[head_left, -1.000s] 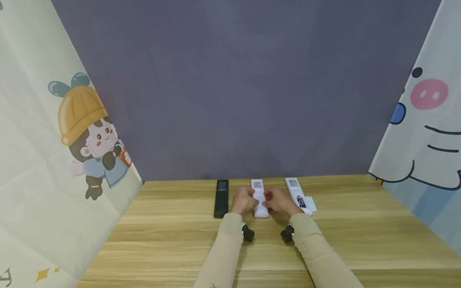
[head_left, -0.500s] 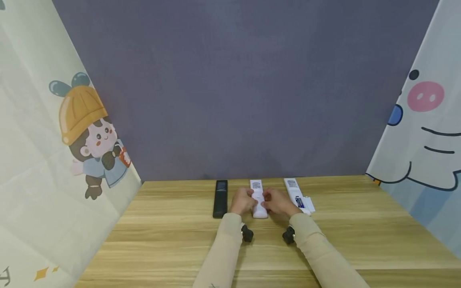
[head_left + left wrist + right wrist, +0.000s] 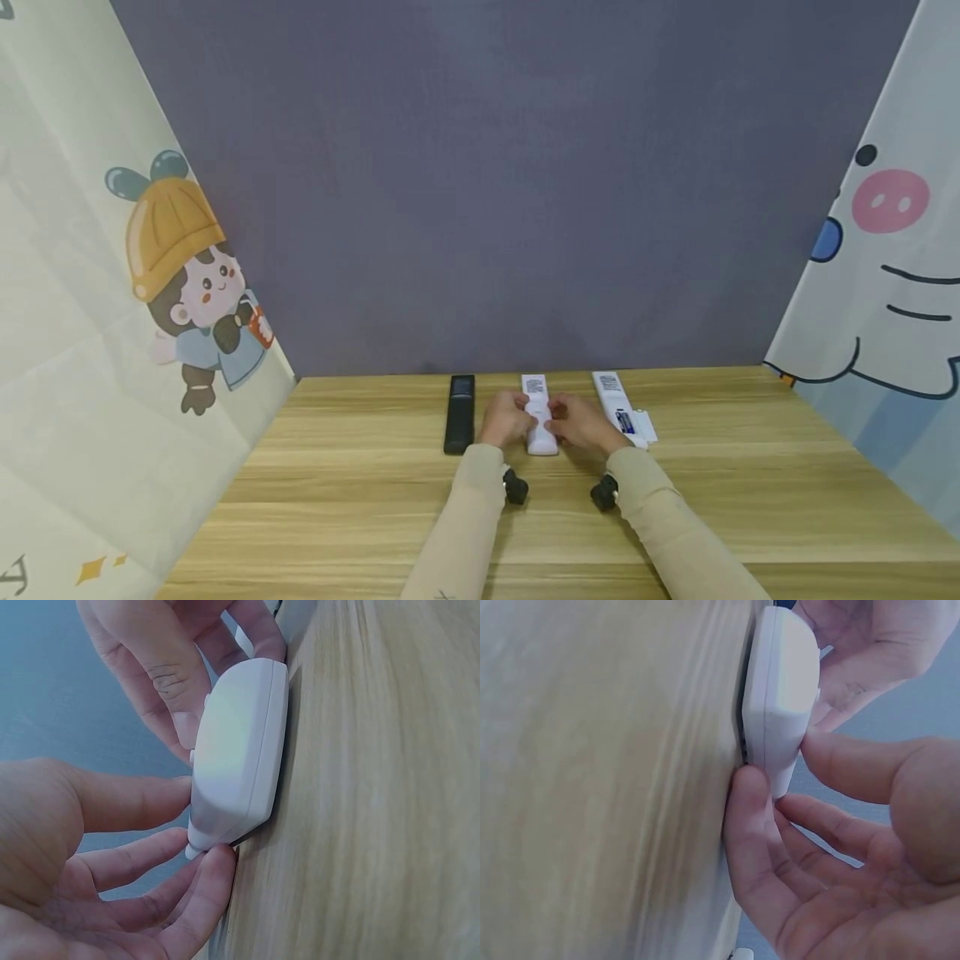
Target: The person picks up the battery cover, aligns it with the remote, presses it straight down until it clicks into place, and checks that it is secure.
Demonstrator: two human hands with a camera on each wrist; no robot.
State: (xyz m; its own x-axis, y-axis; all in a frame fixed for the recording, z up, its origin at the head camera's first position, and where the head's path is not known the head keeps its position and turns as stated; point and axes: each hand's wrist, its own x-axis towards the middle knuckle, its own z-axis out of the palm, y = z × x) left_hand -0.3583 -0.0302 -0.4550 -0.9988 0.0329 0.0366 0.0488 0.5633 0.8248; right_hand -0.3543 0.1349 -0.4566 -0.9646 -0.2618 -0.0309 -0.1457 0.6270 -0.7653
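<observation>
A white remote control [image 3: 542, 442] lies back up on the table, a printed label at its far end. My left hand [image 3: 507, 419] holds its left side, the thumb on the back and the other fingers along the edge. From the right, my right hand [image 3: 585, 421] grips the opposite side in the same way. Up close in the left wrist view, the remote's rounded white end [image 3: 238, 742] rests near the wood between both hands. The right wrist view shows the right thumb [image 3: 847, 761] against its upper face. The hands partly hide the remote's middle.
To the left lies a black remote [image 3: 460, 414]. On the right, a second white remote [image 3: 610, 387] has an uncovered battery compartment with batteries [image 3: 626, 422] inside, its loose white cover [image 3: 647, 426] beside it. A grey panel [image 3: 480, 208] stands behind the wooden table [image 3: 360, 500].
Both hands stay on the middle white remote, with only very slight finger and wrist shifts. The remotes have not visibly moved on the table.
</observation>
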